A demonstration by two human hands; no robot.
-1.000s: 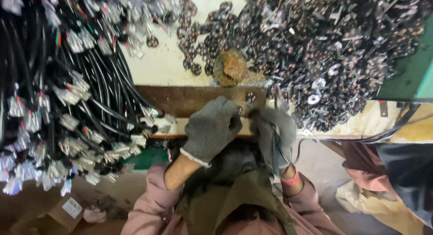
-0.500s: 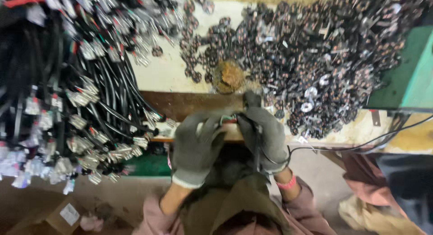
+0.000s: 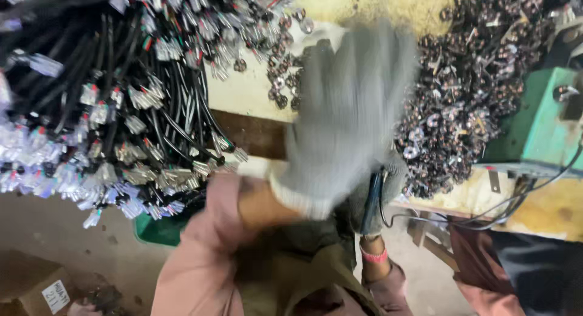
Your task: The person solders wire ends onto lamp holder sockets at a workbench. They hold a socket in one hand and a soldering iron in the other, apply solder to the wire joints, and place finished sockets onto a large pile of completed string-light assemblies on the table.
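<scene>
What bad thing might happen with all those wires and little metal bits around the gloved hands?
The left hand is lifted and blurred, close to the heap of small metal parts; it might knock some off the bench. The right hand holds a thin black cable, which might snag. The bundle of black wires overhangs the bench edge and could slide down.

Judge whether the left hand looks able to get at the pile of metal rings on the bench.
Probably yes. The gloved left hand, blurred, is raised over the bench right beside the metal rings, and nothing visible stands between them.
</scene>
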